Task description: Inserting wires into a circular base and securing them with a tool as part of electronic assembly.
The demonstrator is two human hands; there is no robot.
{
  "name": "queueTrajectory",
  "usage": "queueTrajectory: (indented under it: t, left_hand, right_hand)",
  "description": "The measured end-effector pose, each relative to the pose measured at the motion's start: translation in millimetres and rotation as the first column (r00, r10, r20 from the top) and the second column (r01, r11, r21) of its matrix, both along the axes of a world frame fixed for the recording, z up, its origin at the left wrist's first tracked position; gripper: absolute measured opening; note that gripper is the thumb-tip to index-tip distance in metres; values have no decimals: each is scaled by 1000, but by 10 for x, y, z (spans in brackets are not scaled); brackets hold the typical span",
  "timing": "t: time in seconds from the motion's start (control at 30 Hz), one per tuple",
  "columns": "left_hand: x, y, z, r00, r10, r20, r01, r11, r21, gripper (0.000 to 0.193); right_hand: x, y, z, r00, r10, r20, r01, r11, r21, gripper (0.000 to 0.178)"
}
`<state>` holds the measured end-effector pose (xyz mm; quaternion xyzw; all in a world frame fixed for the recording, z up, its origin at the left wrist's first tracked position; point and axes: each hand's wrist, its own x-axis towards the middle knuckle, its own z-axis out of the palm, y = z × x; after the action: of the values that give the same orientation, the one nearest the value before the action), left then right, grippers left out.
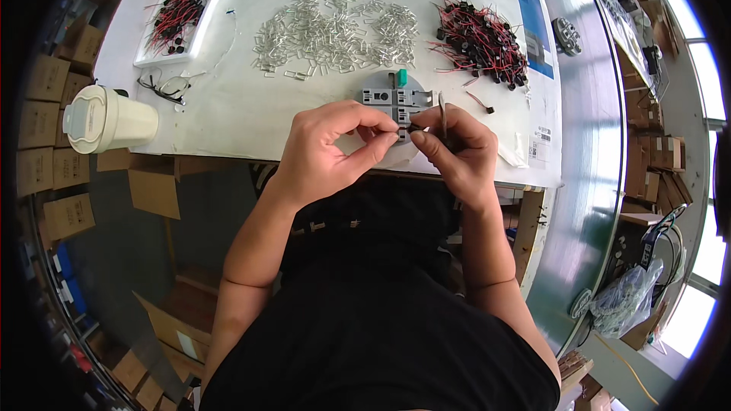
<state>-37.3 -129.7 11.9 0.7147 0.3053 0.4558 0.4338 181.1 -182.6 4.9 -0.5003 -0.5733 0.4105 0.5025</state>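
One lidded cream cup [114, 122] stands at our left on the white worktable [228, 118], out of the elbow's way. Just beyond it, a white tray [156, 61] holds a tangle of black parts with red leads, and a pair of eyeglasses [164, 89] lies near its front edge. Further right spreads a broad heap of small glassy pieces [335, 34].

Our left hand [331, 144] comes in at the near edge of the round grey fixture [391, 99], thumb and forefinger pinched nearly together; we cannot tell whether anything thin sits between them. The fixture rests flat below the heap, a green block [402, 78] at its far side. At its near right, our right hand [461, 148] has thumb and forefinger drawn in on a small dark part [415, 128], while a slim metal tool [442, 113], perhaps tweezers, stands up between the fingers.

For work this fine, we probably do best to brace both wrists, grip the part by its body, keep it square to the fixture and let the tool's tip point away. Gentle pressure seems wise, since thin leads could bend or pull loose.

Right of the hands lies a pile of black-and-red wired parts [483, 42], with one loose wired part [481, 103] just below it, handy for our right side.
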Motion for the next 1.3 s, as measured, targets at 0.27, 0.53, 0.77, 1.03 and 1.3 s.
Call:
queueTrajectory:
  t: [0.27, 0.53, 0.77, 1.03, 1.3]
  left_hand:
    - [10, -25, 113, 997, 3, -80, -6, 999, -48, 8]
    - [106, -44, 153, 992, -83, -99, 49, 952, -302, 10]
    - [140, -90, 131, 992, -47, -113, 30, 989, -148, 7]
    - [109, -99, 151, 995, -52, -84, 35, 980, -198, 8]
    - [105, -68, 135, 986, -37, -160, 46, 997, 55, 5]
  right_hand:
    - [11, -17, -17, 995, 42, 92, -49, 996, 81, 22]
    - [12, -10, -30, 996, 62, 65, -71, 988, 138, 22]
    - [23, -150, -80, 915, 17, -403, -82, 986, -144, 21]
    - [-141, -143, -170, 651, -53, -757, -145, 970, -193, 22]
    - [-11, -184, -144, 971, 47, -235, -35, 998, 52, 23]
